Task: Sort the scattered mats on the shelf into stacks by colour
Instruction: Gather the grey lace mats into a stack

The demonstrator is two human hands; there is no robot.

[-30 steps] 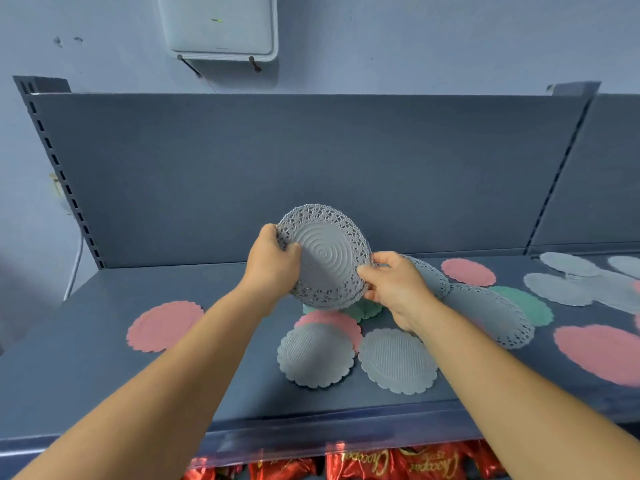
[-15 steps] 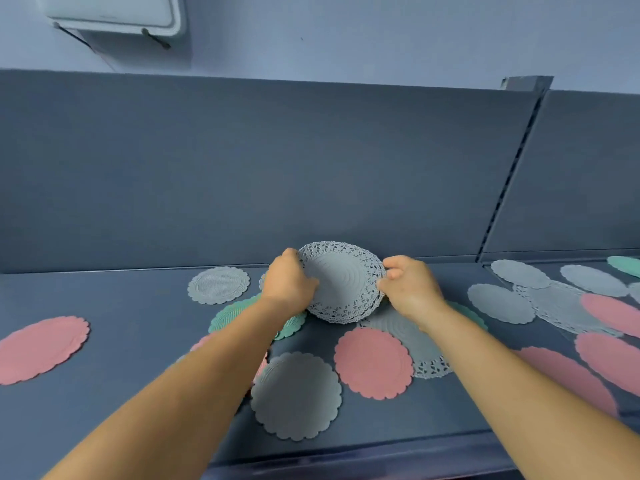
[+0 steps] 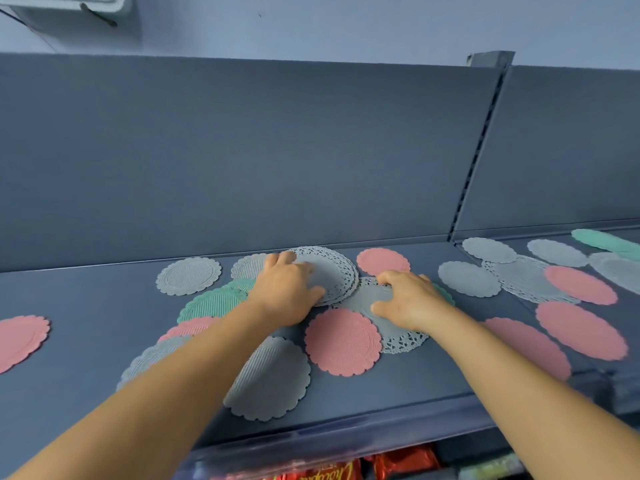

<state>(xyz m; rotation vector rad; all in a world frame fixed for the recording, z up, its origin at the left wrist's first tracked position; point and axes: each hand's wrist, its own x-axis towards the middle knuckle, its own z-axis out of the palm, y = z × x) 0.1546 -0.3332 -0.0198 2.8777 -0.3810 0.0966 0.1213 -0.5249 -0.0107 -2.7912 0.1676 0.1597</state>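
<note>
A stack of grey lace-edged mats (image 3: 337, 271) lies on the shelf near the back panel. My left hand (image 3: 287, 292) rests palm down on its left half, fingers spread. My right hand (image 3: 408, 303) lies flat on a large grey lace mat (image 3: 398, 339) just right of the stack, holding nothing. A pink mat (image 3: 343, 342) overlaps that lace mat in front. Near my left arm lie a green mat (image 3: 211, 303), a partly hidden pink mat (image 3: 190, 329) and a grey mat (image 3: 273, 379). Another grey mat (image 3: 188, 275) and a small pink mat (image 3: 382, 260) sit at the back.
A lone pink mat (image 3: 17, 337) lies far left. On the right are several grey mats (image 3: 469, 278), pink mats (image 3: 581, 330) and a green mat (image 3: 602, 240). The shelf's front edge (image 3: 346, 434) runs below my arms, with red packets (image 3: 329, 472) underneath. An upright post (image 3: 478, 150) divides the back panel.
The grey stack went from held upright in both hands down onto the shelf. My right hand let go and moved onto the large lace mat. The view shifted right.
</note>
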